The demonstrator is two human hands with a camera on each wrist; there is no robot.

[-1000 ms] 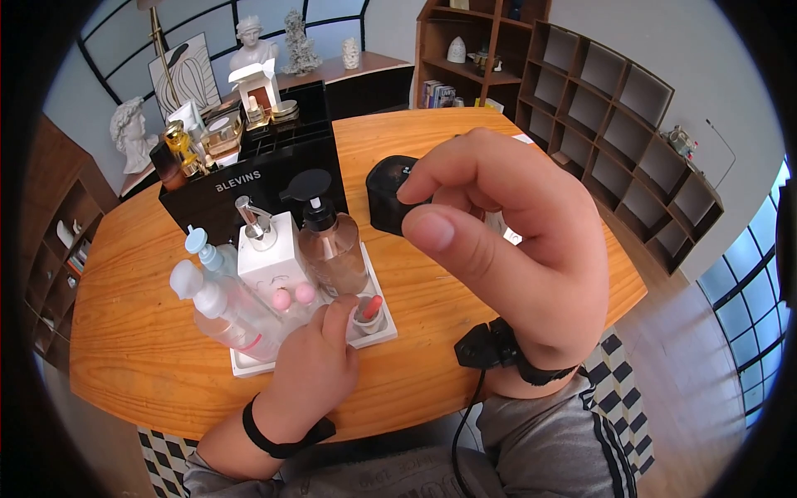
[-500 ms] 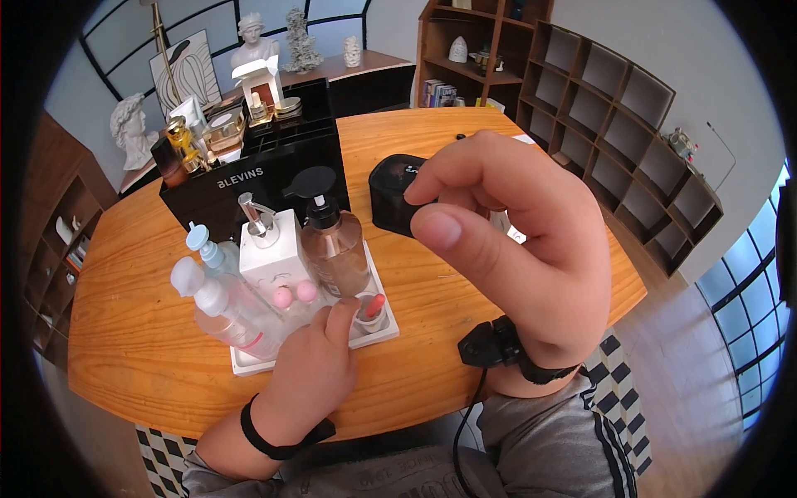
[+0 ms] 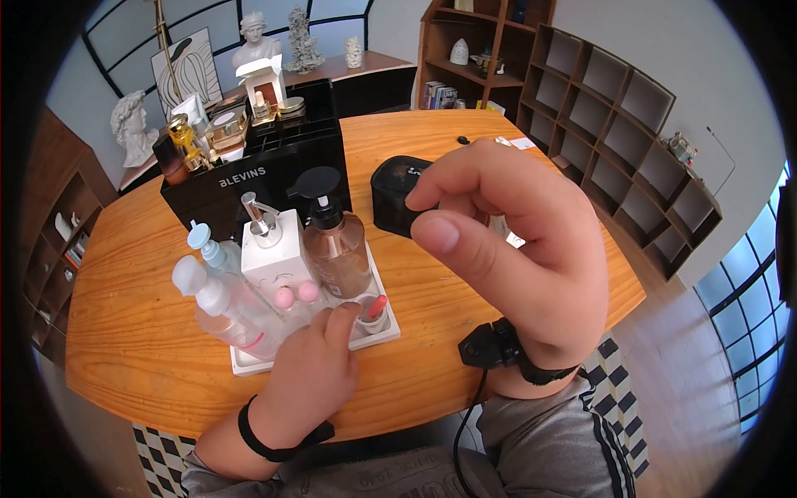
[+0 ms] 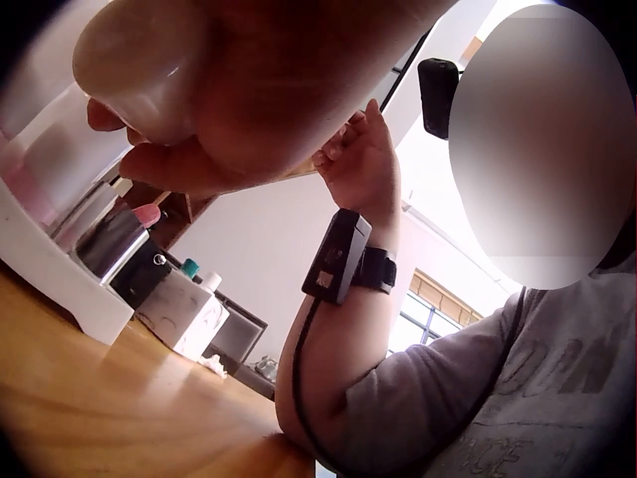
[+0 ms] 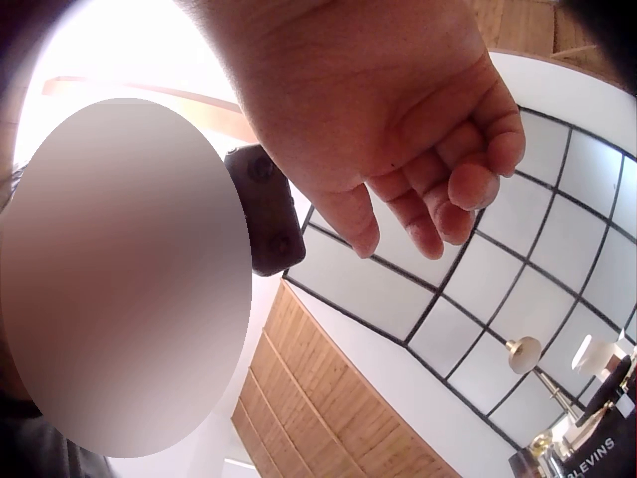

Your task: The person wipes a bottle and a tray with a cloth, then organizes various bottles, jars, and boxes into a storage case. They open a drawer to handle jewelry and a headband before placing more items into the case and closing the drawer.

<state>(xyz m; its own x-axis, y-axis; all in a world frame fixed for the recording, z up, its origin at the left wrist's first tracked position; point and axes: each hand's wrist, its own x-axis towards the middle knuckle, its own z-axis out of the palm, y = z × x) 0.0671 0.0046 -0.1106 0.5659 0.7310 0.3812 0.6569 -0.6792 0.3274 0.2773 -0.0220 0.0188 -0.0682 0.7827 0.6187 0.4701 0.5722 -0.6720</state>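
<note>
My left hand (image 3: 315, 357) is low over the front of a white tray (image 3: 386, 334), fingers curled. In the left wrist view it holds a pale, glossy, round-ended thing (image 4: 134, 75) against the palm; I cannot tell its kind. Right beside its index finger stands a small cup (image 3: 370, 322) with a coral-red tip (image 3: 378, 305) sticking out. Raised over the table's right side, my right hand (image 3: 523, 241) has loosely bent fingers and nothing in it. The right wrist view shows its palm and relaxed fingers (image 5: 428, 224).
The tray carries a white square dispenser (image 3: 278, 249), a brown pump bottle (image 3: 339, 253) and clear bottles (image 3: 228, 311). Behind stands a black organizer (image 3: 257, 187) with cosmetics. A black case (image 3: 394, 199) lies beyond my right hand. A cable (image 3: 461, 440) hangs from the right wrist camera.
The head view has shifted slightly, so the tray and bottles appear a little farther right. Both hands keep nearly the same pose and place.
</note>
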